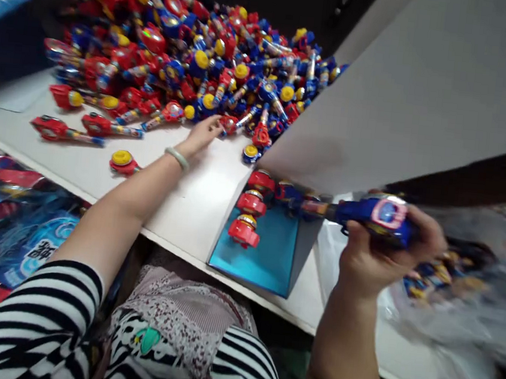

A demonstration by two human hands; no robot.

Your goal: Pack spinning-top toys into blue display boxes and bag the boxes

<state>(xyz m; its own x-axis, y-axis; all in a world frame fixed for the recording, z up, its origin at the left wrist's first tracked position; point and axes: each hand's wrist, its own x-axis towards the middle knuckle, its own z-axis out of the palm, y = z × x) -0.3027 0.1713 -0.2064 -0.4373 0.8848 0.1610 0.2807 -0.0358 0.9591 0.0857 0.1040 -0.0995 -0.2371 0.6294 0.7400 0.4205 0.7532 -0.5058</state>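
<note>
My left hand (205, 131), with a pale bangle on its wrist, reaches to the front edge of a large heap of toys. Its fingers are closed at a red toy (228, 124) with a tube-like stem. My right hand (384, 257) grips a blue toy (385, 218) by its round head, its stem pointing left over the right side of a shiny blue box (267, 263). Inside that box, several red toys (245, 231) stand in a row along the left, with dark blue ones (286, 193) at the back.
The heap of red and blue toys (194, 57) covers the back of the white table (188, 207). A few loose red toys (55, 129) lie at the left. A tall grey-white panel (403, 91) rises behind the box. Packaged toys (35, 239) are at lower left; clear plastic bags (468, 296) at right.
</note>
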